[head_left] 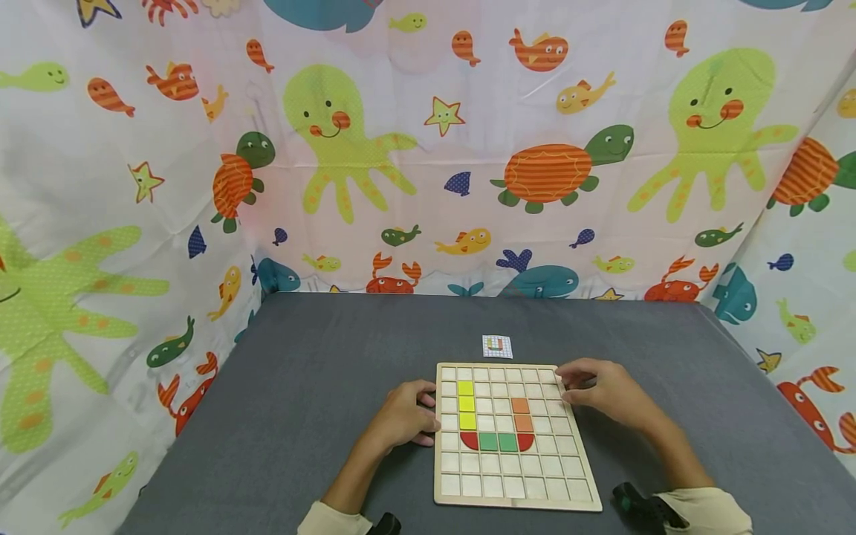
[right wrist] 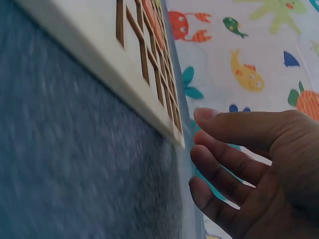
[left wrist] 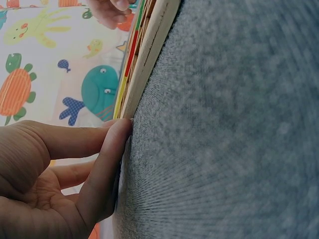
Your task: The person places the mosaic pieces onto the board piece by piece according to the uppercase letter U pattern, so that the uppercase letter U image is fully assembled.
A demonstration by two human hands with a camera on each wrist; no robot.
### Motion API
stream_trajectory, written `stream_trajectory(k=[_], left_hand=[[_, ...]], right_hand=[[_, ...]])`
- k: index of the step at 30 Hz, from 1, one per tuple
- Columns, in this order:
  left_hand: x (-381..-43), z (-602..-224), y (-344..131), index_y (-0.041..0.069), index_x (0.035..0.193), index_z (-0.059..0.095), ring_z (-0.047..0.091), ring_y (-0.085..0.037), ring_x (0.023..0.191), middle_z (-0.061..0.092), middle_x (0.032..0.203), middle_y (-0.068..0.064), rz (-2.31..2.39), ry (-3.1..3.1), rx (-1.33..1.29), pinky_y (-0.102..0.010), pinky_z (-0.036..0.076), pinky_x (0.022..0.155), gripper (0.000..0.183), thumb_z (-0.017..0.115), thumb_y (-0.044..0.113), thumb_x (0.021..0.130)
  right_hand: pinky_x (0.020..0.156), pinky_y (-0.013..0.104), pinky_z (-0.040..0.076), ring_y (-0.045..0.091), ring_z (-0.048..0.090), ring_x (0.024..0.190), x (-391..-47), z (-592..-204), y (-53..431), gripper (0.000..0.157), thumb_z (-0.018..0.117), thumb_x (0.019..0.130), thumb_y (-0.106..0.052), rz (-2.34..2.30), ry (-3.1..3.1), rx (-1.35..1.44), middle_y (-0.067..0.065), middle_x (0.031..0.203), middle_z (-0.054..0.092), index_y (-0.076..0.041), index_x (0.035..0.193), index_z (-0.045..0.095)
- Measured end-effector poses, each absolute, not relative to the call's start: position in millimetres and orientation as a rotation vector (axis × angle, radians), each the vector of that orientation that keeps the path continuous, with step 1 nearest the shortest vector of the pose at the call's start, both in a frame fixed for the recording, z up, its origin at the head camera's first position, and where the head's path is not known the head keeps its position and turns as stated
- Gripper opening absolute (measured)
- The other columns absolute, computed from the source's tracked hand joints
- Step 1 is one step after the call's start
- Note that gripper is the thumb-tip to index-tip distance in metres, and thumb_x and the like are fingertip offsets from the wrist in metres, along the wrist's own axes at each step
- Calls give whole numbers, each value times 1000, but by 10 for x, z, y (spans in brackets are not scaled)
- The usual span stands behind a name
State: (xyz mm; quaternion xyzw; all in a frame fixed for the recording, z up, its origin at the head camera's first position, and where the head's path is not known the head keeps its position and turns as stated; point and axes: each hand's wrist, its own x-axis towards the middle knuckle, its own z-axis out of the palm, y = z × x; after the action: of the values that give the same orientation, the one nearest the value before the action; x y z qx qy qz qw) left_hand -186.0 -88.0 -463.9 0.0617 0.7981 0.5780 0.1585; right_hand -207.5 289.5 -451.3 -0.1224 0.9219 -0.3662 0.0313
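Observation:
A wooden grid board [head_left: 515, 464] lies on the grey table, its cells white. On it are a column of yellow squares [head_left: 466, 403], two orange squares [head_left: 521, 414], two green squares [head_left: 498, 442] and two red rounded pieces [head_left: 469, 441], together forming a U-like shape. At the board's left edge, my left hand [head_left: 400, 416] touches the rim with its fingertips; the left wrist view shows thumb and finger close together there. My right hand [head_left: 605, 390] is by the upper right corner, fingers loosely bent. In the right wrist view its fingertips look slightly apart from the board.
A small card [head_left: 497, 346] with a printed coloured grid pattern lies just beyond the board. Grey cloth [head_left: 348, 349] covers the table. A white curtain [head_left: 428, 74] with sea-animal prints hangs behind and at both sides.

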Motion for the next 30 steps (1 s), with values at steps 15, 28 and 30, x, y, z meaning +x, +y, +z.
stream_trajectory(k=[15, 28, 30], left_hand=[[-1842, -4627, -899, -6, 147, 55, 72, -21, 71, 59, 117, -20, 1653, 2280, 187, -36, 67, 60, 66, 74, -11, 84], [-1840, -4638, -896, -6, 147, 55, 72, -22, 74, 59, 117, -21, 1653, 2275, 194, -36, 67, 61, 65, 74, -11, 85], [-1840, -4638, -895, -6, 147, 55, 72, -22, 74, 59, 118, -21, 1653, 2275, 198, -36, 67, 61, 65, 74, -11, 85]], right_hand=[[72, 25, 57, 20, 66, 97, -2082, -4488, 3296, 44, 85, 89, -19, -1124, 2860, -271, 11, 113, 74, -4, 129, 73], [79, 28, 54, 30, 64, 108, -2053, -4524, 3571, 50, 85, 88, -19, -1048, 2893, -235, 16, 126, 72, -4, 134, 70], [80, 27, 53, 29, 64, 109, -2057, -4538, 3612, 51, 85, 88, -19, -1035, 2902, -239, 16, 126, 73, -4, 134, 70]])
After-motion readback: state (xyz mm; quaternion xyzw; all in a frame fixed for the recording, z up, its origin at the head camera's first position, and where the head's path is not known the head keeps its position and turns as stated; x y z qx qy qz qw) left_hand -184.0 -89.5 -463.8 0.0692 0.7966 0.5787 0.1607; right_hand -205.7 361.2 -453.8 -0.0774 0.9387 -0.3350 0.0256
